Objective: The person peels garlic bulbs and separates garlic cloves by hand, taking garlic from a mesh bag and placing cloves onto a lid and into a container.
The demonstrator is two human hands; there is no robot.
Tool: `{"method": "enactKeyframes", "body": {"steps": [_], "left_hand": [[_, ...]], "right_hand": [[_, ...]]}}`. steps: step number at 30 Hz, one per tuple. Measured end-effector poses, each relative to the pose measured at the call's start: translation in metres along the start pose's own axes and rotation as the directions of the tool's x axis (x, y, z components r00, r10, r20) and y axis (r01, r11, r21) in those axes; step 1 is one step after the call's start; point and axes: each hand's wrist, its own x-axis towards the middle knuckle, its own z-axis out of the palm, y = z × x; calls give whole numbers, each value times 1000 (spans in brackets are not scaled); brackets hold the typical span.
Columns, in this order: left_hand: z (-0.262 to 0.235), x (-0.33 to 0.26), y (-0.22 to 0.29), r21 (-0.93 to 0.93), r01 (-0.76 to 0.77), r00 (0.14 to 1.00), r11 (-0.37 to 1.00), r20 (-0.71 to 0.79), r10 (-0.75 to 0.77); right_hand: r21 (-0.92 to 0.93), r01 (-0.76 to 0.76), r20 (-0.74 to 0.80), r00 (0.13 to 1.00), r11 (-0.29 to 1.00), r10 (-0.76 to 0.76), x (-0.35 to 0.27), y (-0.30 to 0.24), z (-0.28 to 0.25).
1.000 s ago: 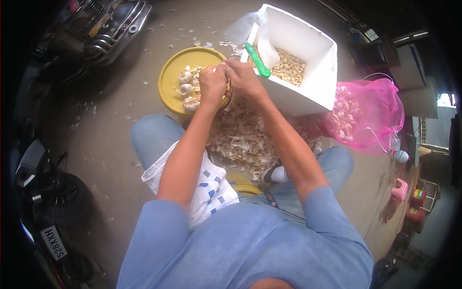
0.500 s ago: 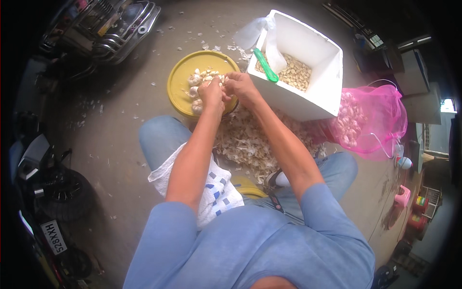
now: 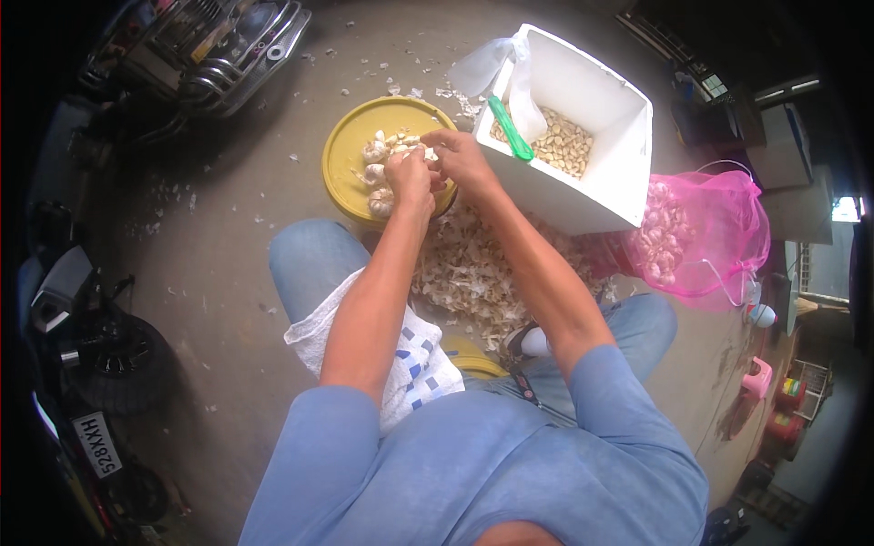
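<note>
My left hand (image 3: 412, 179) and my right hand (image 3: 462, 164) meet over the right side of a round yellow lid-like tray (image 3: 339, 159). Their fingers are closed together around a small pale garlic clove (image 3: 431, 155), partly hidden by the fingertips. Just left of my hands, whole garlic bulbs (image 3: 380, 202) stand in a row on the tray. Loose cloves (image 3: 401, 141) lie behind them, near its middle. Below the tray and under my right forearm spreads a heap of papery garlic skins (image 3: 473, 264).
A white foam box (image 3: 583, 191) holds many cloves (image 3: 564, 146); a clear plastic bag (image 3: 482, 68) and a green strip (image 3: 510, 129) hang on its rim. Right of it lies a pink mesh bag (image 3: 719, 218) of bulbs. Vehicles (image 3: 237, 55) stand left. A patterned towel (image 3: 423, 369) covers my lap.
Both hands stay together over the tray, with only small finger shifts; a pale piece now shows between them. The whole view has slid slightly right and down.
</note>
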Motion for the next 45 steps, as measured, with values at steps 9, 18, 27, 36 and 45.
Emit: {"method": "enactKeyframes", "body": {"steps": [9,18,27,36,45], "left_hand": [[35,-48,19,4,-30,971,1000,237,29],[24,-53,69,120,-169,942,978,313,124],[22,-59,90,63,-281,908,958,342,244],[53,-85,29,204,-268,802,942,588,101],[66,-118,-13,332,-122,704,935,693,-155]], "right_hand": [[132,142,2,990,981,-144,-60,-27,-41],[590,96,17,991,802,-131,-45,-20,-35],[130,147,5,989,981,-149,-32,-11,-19],[-330,323,-122,917,887,-379,-142,-60,-72],[-363,350,-162,889,863,-429,-164,-35,-112]]}}
